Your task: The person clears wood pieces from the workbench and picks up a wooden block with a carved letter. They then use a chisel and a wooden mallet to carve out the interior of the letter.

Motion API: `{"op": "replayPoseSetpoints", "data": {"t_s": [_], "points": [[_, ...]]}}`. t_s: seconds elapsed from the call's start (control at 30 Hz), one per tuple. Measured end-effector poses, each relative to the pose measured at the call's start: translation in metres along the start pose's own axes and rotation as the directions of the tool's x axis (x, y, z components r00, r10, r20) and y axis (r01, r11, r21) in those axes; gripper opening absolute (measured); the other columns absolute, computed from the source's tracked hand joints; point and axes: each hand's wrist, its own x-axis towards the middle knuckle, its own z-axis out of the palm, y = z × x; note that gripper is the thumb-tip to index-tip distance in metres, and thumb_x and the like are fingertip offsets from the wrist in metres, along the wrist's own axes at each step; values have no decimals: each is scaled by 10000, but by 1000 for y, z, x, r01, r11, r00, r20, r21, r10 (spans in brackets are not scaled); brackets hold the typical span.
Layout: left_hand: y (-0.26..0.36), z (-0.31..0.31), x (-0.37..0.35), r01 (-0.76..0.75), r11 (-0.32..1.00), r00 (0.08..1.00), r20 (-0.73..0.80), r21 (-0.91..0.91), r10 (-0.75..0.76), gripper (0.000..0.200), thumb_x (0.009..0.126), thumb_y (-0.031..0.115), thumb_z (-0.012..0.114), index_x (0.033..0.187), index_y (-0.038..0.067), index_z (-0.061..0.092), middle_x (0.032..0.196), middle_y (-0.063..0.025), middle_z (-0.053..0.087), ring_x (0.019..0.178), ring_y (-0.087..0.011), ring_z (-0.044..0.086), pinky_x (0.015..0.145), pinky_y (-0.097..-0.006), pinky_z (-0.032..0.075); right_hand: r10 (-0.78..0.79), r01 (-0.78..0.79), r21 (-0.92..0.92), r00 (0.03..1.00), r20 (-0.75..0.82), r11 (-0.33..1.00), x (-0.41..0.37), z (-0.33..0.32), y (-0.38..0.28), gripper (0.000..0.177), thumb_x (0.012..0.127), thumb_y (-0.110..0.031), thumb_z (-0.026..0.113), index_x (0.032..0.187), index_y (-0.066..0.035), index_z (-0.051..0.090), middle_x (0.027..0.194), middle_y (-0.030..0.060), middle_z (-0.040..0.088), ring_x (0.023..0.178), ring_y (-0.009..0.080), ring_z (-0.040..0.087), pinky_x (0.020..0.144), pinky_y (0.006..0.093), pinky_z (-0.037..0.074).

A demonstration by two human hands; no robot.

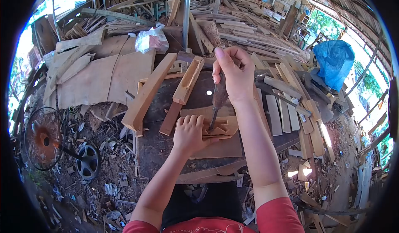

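Observation:
My right hand (240, 75) is closed around the dark wooden handle of a chisel (220, 95), held nearly upright. Its narrow metal blade points down into the carved hollow of a wooden block (231, 127), where loose chips lie. Over the block's left end, my left hand (189, 134) is wrapped, fingers on the far side and thumb along the near edge. Under the block lies a flat board (220, 150) on the dark worktable (160, 158). Whether the blade's tip is cutting into the wood cannot be seen.
To the left on the table are a long wooden beam (149, 91) and a hollowed wood piece (190, 81). Several wood strips (286, 112) lie at the right. A fan (43, 139) stands at the far left, and a blue plastic bag (333, 62) hangs at the right.

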Motion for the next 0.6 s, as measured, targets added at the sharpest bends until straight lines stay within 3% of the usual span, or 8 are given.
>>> {"op": "replayPoseSetpoints", "data": {"t_s": [0.6], "points": [[-1,8,1,18,1000,995,-95,-16,-20,702,610,655,644,975,65,534,913,-77,555,935,-239,525,889,-355,353,50,-51,-43,998,-23,998,22,3,18,328,776,-292,700,727,-17,528,531,33,532,401,67,468,389,193,368]]}}
